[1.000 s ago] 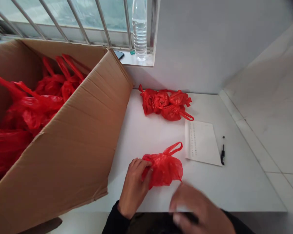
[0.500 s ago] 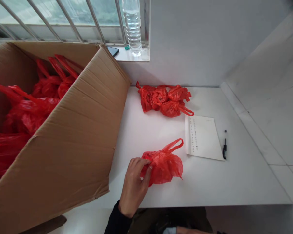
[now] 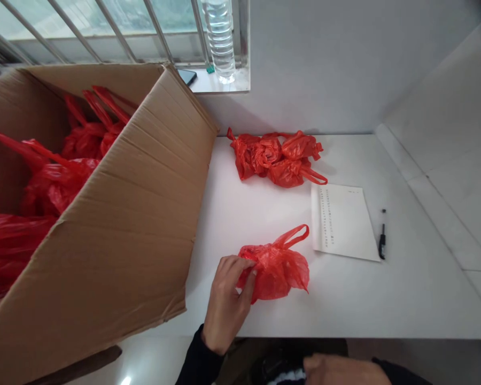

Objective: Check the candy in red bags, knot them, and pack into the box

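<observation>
My left hand [image 3: 227, 299] rests on the white table [image 3: 385, 299] and pinches the left edge of a crumpled red plastic bag [image 3: 278, 266], whose loop handle points up and right. My right hand [image 3: 336, 370] is low at the bottom edge, below the table's front; only its back shows and its fingers are hidden. A pile of several knotted red bags [image 3: 276, 158] lies at the back of the table by the wall.
A large open cardboard box [image 3: 116, 224] full of red bags [image 3: 44, 182] fills the left side. A printed sheet of paper [image 3: 342, 222] and a black pen [image 3: 382, 241] lie to the right. A water bottle [image 3: 221, 40] and a phone [image 3: 186, 76] sit on the windowsill.
My right hand has dropped from the table's front edge to below it. My left hand keeps its hold on the bag. The view has shifted slightly.
</observation>
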{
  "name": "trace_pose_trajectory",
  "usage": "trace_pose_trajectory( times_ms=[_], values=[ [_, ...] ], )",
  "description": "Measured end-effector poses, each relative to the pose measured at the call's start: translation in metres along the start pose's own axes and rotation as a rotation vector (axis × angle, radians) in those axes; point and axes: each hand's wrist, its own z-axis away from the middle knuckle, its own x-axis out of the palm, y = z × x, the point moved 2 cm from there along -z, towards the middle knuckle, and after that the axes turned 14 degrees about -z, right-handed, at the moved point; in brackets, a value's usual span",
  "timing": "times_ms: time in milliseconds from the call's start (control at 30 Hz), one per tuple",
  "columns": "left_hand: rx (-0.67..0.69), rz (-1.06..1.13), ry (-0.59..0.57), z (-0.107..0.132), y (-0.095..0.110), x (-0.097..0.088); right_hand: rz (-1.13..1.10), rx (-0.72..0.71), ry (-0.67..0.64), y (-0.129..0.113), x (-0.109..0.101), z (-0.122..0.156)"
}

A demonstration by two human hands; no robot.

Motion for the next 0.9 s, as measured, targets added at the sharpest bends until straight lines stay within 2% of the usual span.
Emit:
trace_pose_trajectory(
  times_ms=[33,100,200,267,400,533,600,767,833,900],
  values=[
    [0.014,-0.005,0.003,0.000,0.002,-0.001,-0.009,-0.033,0.039,-0.008,-0.008,-0.002],
    [0.055,-0.015,0.011,0.000,0.007,-0.001,0.020,-0.143,0.198,-0.024,-0.026,-0.011],
    [0.122,-0.027,0.025,0.001,0.016,-0.002,0.274,-0.306,0.534,-0.040,-0.048,-0.030],
    [0.150,-0.034,0.036,0.003,0.019,-0.001,0.446,-0.332,0.632,-0.043,-0.055,-0.043],
    [0.120,-0.040,0.059,0.011,0.013,-0.002,0.430,-0.326,0.640,-0.035,-0.065,-0.050],
    [-0.045,-0.032,0.118,0.019,-0.001,-0.009,0.358,-0.223,0.735,-0.024,-0.079,-0.031],
    [-0.100,-0.017,0.119,0.021,0.001,-0.011,0.337,-0.187,0.756,-0.021,-0.081,-0.026],
    [-0.031,0.001,0.039,0.015,0.022,-0.007,0.314,-0.191,0.735,-0.024,-0.068,-0.039],
    [-0.022,0.002,0.055,0.011,0.024,-0.007,0.327,-0.215,0.699,-0.027,-0.065,-0.045],
    [-0.064,0.008,0.104,0.010,0.020,-0.011,0.289,-0.208,0.722,-0.027,-0.068,-0.047]
  ],
)
